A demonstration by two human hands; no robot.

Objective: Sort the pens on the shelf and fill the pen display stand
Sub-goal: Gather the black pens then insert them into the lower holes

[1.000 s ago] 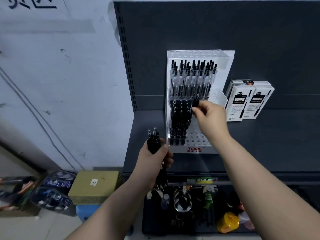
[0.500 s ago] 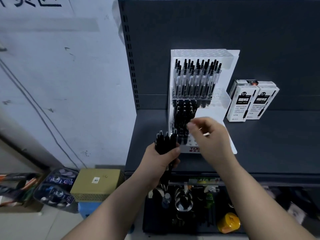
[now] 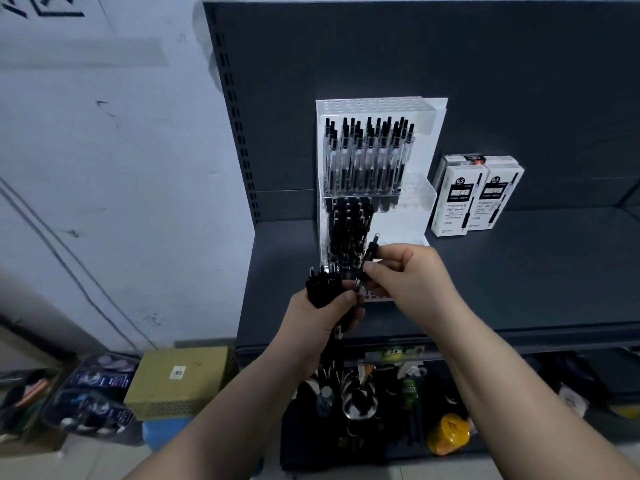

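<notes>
The left hand grips a bundle of black pens upright, just near of the stand on the shelf, so stock is within reach. The right hand pinches one pen, likely bound for the lower tier's unfilled right side.

Hands: two. The left hand grips one pen bundle; the number of pens in it cannot be resolved. The right hand pinches one single pen, just beside that grip. Directly behind the grip: one display stand with two loaded tiers, too dense to count. Up and right of the grip: two white pen boxes.
</notes>
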